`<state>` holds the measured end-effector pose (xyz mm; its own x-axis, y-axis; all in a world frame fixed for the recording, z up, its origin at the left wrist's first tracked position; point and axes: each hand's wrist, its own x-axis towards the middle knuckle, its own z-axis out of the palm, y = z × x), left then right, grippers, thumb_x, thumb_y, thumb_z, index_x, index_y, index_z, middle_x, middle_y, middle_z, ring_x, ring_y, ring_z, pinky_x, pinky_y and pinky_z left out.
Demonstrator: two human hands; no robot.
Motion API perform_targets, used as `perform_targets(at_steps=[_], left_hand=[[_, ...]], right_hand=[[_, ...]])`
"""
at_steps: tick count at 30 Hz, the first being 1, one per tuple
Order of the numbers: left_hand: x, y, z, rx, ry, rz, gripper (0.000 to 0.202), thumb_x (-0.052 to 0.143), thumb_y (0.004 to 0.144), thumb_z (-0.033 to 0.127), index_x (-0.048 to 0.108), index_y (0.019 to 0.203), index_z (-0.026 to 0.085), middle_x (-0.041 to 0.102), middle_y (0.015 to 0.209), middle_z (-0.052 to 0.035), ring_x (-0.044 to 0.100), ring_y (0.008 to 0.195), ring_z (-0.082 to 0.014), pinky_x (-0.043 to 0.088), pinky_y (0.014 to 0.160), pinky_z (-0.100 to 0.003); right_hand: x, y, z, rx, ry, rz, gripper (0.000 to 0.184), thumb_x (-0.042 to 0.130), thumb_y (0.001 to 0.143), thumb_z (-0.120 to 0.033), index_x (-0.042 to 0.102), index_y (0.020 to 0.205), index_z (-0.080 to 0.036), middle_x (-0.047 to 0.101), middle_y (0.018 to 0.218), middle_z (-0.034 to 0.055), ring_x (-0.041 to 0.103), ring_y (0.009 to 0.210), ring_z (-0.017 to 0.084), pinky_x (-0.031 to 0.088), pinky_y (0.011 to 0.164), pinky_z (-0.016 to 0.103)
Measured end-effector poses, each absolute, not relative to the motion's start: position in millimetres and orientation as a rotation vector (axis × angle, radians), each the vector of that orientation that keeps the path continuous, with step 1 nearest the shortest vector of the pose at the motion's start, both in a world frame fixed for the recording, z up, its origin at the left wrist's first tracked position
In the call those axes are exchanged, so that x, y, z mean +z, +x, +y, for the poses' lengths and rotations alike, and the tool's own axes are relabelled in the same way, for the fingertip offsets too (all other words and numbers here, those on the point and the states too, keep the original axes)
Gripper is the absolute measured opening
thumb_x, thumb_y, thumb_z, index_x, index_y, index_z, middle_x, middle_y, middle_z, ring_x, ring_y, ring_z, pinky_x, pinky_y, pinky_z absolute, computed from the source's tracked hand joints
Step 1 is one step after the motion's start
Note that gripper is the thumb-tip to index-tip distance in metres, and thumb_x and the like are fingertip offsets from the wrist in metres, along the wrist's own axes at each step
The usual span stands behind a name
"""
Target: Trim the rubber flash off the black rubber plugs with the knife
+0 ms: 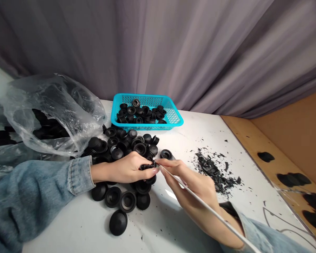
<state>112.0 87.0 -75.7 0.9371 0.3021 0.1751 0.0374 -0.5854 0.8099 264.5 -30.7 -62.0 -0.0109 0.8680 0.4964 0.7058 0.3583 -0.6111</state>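
Observation:
My left hand (127,167) is closed, pinching a ribbed black rubber plug (146,167) between thumb and fingers, over a heap of similar plugs (117,153). My right hand (191,182) is also closed, its fingertips meeting the left ones at the plug's edge. From those fingertips a long, thin white strip or cord (213,212) runs along the hand and wrist to the bottom edge; the fingers hide its tip. Several loose plugs (118,222) lie in front of the left hand, some dome up, others showing their hollow side.
Behind the heap stands a blue perforated basket (177,121) holding more black plugs. A clear plastic bag (58,116) with black pieces is at the left. Black rubber scraps (217,172) are scattered at the right on the white table (200,130). Flat black pieces (293,179) lie on a wooden surface.

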Motion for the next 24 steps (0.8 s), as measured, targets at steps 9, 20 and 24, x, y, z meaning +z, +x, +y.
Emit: perform_targets(at_steps=[9,20,24], left_hand=[[-78.1,113.5,93.5,0.317,2.2,0.267,0.037,0.039,0.088,0.033,0.035,0.056,0.015,0.03,0.053,0.0047,0.032,0.049,-0.0064,0.026,0.047,-0.019],[-71.5,111.7,82.0,0.215,2.222,0.003,0.035,0.041,0.087,0.024,0.024,0.058,0.018,0.025,0.054,0.0058,0.027,0.048,-0.0067,0.025,0.047,-0.022],[-71.0,111.7,85.7,0.27,2.179,0.118,0.036,0.042,0.087,0.028,0.024,0.057,0.019,0.025,0.054,0.0055,0.027,0.048,-0.0069,0.024,0.047,-0.022]], right_hand=[[-85.1,262.0,-16.4,-0.1,-1.08,-1.785,0.018,0.05,0.081,0.001,0.054,0.088,-0.016,0.068,0.092,0.0118,0.062,0.075,0.016,0.054,0.063,0.03],[-75.0,280.1,-3.4,-0.208,-1.235,-1.777,0.016,0.052,0.082,-0.001,0.052,0.083,-0.017,0.069,0.09,0.0103,0.061,0.07,0.015,0.054,0.058,0.028],[-66.5,283.4,-7.2,-0.009,-1.336,-1.757,0.012,0.051,0.085,-0.007,0.055,0.083,-0.018,0.07,0.096,0.0078,0.065,0.08,0.016,0.056,0.065,0.028]])
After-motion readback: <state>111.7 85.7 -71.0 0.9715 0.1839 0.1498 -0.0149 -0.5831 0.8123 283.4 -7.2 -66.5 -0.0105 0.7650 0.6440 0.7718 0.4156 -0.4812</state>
